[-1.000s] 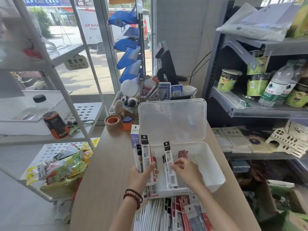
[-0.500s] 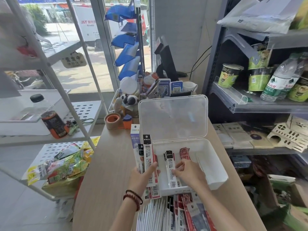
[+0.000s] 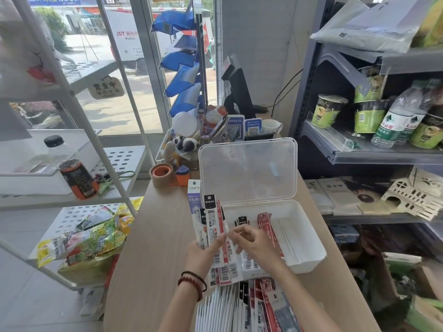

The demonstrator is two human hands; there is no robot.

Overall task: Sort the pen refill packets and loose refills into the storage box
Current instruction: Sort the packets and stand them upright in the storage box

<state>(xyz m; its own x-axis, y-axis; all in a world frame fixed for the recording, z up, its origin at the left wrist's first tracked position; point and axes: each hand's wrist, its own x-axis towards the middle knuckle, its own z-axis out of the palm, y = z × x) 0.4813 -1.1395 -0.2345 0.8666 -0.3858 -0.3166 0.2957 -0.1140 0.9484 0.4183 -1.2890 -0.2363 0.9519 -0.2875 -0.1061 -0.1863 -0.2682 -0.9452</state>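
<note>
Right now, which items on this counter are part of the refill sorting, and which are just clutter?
Job:
storage box
packets lying inside
packet fan, held in the left grip
packet pile at the near edge

Lying about:
tape roll
mug
panda toy
QR stands
drink bottle
</note>
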